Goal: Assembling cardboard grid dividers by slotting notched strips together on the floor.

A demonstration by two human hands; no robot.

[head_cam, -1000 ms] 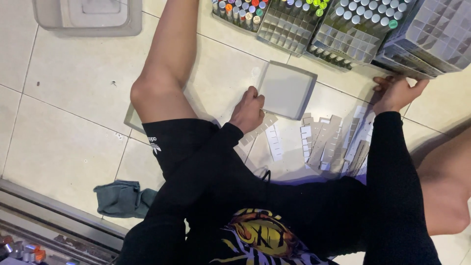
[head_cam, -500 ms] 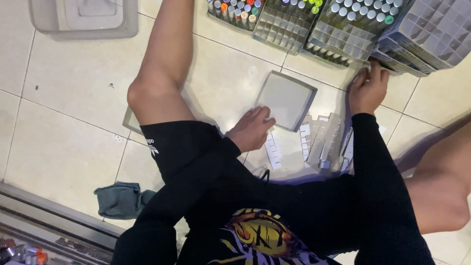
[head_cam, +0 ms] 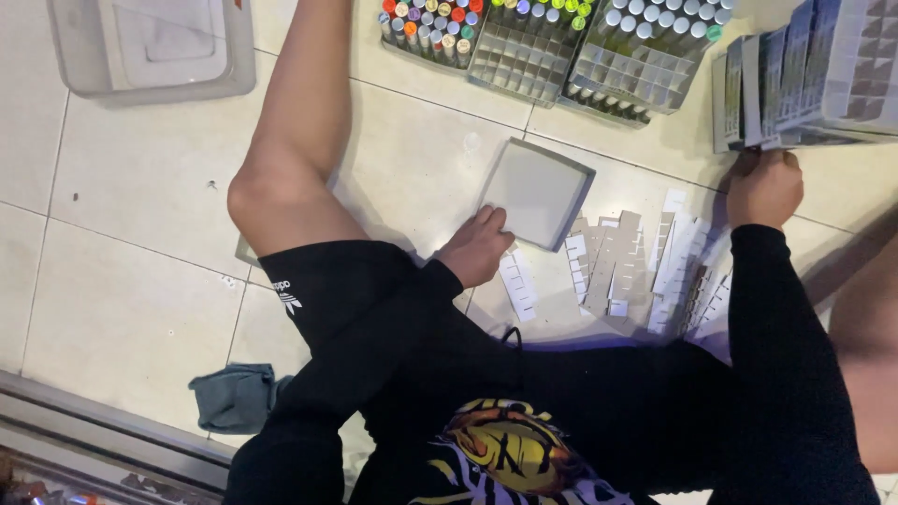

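Left hand [head_cam: 475, 248]: fingers curled on the shallow square grey cardboard tray's [head_cam: 538, 192] near corner.
Right hand [head_cam: 764, 187]: clenched on the stacked grey gridded boxes [head_cam: 804, 79].
Advice: steady both before lifting.

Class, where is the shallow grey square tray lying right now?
In the head view the tray lies on the tiled floor near centre, just beyond the left hand, below the gridded marker racks.

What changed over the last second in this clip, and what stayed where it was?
The right hand moved up from beside the slotted card strips to the stack of grid boxes and now grips its lower edge. The left hand shifted slightly and rests at the near corner of the shallow grey tray. Tray, strips and marker racks stayed put.
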